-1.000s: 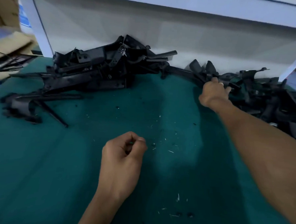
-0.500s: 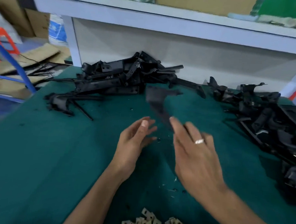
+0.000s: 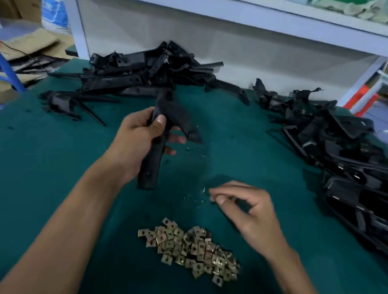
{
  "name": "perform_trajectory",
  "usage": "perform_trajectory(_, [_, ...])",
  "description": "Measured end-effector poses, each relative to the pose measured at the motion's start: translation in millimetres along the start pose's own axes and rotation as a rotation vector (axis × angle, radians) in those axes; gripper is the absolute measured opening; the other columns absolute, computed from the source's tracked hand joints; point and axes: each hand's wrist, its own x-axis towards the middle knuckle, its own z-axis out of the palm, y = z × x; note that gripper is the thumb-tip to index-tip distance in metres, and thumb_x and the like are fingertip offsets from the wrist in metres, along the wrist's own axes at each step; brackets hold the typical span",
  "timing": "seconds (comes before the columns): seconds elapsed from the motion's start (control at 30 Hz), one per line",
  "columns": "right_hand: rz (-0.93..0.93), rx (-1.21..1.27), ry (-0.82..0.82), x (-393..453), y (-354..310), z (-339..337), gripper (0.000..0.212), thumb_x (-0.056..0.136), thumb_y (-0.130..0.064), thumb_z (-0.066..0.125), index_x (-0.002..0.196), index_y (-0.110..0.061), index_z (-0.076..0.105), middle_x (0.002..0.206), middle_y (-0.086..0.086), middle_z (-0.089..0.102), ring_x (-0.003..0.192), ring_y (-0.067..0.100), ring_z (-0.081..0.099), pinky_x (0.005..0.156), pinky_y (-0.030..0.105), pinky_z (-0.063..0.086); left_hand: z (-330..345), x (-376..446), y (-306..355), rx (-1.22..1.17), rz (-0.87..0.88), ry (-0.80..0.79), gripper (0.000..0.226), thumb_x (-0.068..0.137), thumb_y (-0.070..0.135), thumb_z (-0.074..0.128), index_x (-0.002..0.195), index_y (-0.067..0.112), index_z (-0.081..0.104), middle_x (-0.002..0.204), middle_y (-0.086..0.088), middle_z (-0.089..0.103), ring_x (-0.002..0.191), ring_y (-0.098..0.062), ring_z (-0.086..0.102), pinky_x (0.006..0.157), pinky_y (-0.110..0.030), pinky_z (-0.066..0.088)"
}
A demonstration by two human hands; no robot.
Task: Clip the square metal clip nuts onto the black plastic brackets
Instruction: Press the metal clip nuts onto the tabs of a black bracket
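My left hand grips a long black plastic bracket around its middle and holds it above the green table. The bracket's wider end points away from me. My right hand hovers low over the mat, just beyond a heap of square brass-coloured metal clip nuts. Its fingers are loosely curled, thumb near fingertip, and I see nothing between them. No clip nut shows on the held bracket.
A pile of black brackets lies at the back left of the green mat, and a bigger pile runs down the right side. A white shelf frame stands behind. Cardboard lies past the left edge.
The bracket that my right hand brought from the far pile is now in my left hand's grip. My right hand has let go and dropped toward the clip nuts. The view has tilted down.
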Motion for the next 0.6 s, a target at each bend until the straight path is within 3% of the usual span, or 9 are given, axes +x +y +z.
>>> perform_trajectory(0.07, [0.096,0.057,-0.029,-13.8,9.4,-10.1,0.020,0.091,-0.004,0.073,0.102,-0.017,0.081,0.089,0.003,0.070,0.079,0.033,0.061,0.070,0.053,0.047,-7.5,-3.9,-4.0,-0.148,-0.149,-0.107,0.014,0.093,0.017,0.058,0.088,0.012,0.070,0.084,-0.003,0.071,0.075,-0.022,0.072,0.056,-0.029,0.056])
perform_trajectory(0.13, [0.151,0.010,-0.155,-22.8,11.8,-17.8,0.022,0.089,-0.011,0.076,0.104,-0.027,0.081,0.098,-0.002,0.068,0.077,0.027,0.059,0.067,0.043,0.046,-12.6,-6.7,-13.1,-0.223,-0.219,-0.157,0.008,0.090,0.008,0.058,0.096,0.006,0.063,0.082,-0.002,0.067,0.072,-0.020,0.069,0.053,-0.026,0.053])
perform_trajectory(0.23, [0.200,-0.058,-0.262,-28.4,8.5,-22.1,0.027,0.087,-0.012,0.079,0.103,-0.034,0.080,0.107,-0.008,0.064,0.070,0.011,0.052,0.063,0.024,0.042,-13.6,-6.6,-29.0,-0.162,-0.300,-0.190,0.018,0.091,-0.007,0.050,0.104,0.004,0.055,0.084,-0.003,0.061,0.069,-0.019,0.068,0.042,-0.023,0.045])
perform_trajectory(0.37, [0.233,-0.139,-0.277,-25.3,3.3,-13.5,0.022,0.085,-0.023,0.082,0.101,-0.038,0.080,0.099,-0.011,0.061,0.070,0.007,0.049,0.064,0.017,0.038,-8.2,-5.9,-40.5,-0.180,-0.361,-0.315,0.033,0.084,-0.013,0.044,0.109,0.008,0.048,0.090,-0.009,0.050,0.053,-0.012,0.042,0.037,-0.018,0.031])
perform_trajectory(0.47, [0.291,-0.079,-0.300,-18.8,-2.5,-8.5,0.016,0.086,-0.024,0.081,0.098,-0.036,0.081,0.091,-0.008,0.066,0.073,0.006,0.057,0.066,0.025,0.045,-4.8,-1.9,-42.0,-0.258,-0.422,-0.410,0.024,0.087,-0.009,0.042,0.102,0.007,0.050,0.093,-0.008,0.058,0.049,-0.010,0.035,0.036,-0.016,0.027])
perform_trajectory(0.6, [0.340,-0.035,-0.329,-11.0,-10.9,-7.3,0.017,0.082,-0.039,0.081,0.099,-0.036,0.081,0.092,-0.007,0.068,0.083,0.016,0.064,0.080,0.045,0.052,-2.3,-1.8,-47.1,-0.253,-0.463,-0.522,0.003,0.098,0.012,0.054,0.097,0.011,0.051,0.082,-0.004,0.049,0.049,-0.009,0.031,0.035,-0.017,0.026])
